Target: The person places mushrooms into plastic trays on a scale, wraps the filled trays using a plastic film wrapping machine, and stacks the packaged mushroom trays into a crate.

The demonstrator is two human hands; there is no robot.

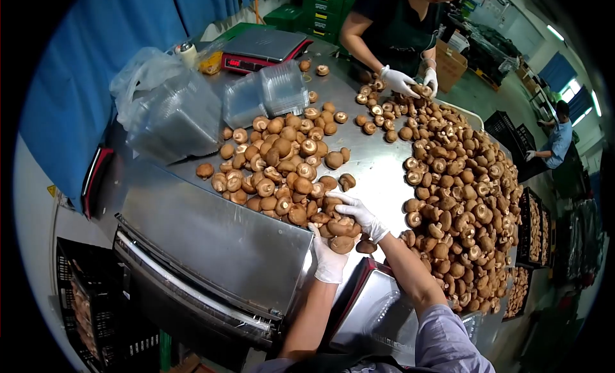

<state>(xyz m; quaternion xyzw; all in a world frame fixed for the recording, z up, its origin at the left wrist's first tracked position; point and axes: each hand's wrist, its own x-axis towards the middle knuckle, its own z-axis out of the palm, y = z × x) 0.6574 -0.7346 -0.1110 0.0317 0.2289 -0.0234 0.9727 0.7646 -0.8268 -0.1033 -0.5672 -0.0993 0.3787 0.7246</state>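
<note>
Both my hands wear white gloves and cup a small cluster of brown shiitake mushrooms (341, 228) between them at the near end of a pile. My left hand (328, 259) presses against the cluster's near left side, its fingers partly hidden by the caps. From the right, my right hand (361, 216) curls its fingers over the same mushrooms. One loose mushroom (366, 246) lies just under my right wrist. The smaller mushroom pile (272, 158) spreads over the steel table (375, 165) ahead of my hands.
A large mushroom heap (458, 206) covers the table's right side. Clear plastic boxes (176, 116) and a scale (266, 47) stand back left. A wrapping machine (211, 238) is near left, another scale (381, 309) near me. A co-worker's gloved hands (410, 83) hold a mushroom opposite.
</note>
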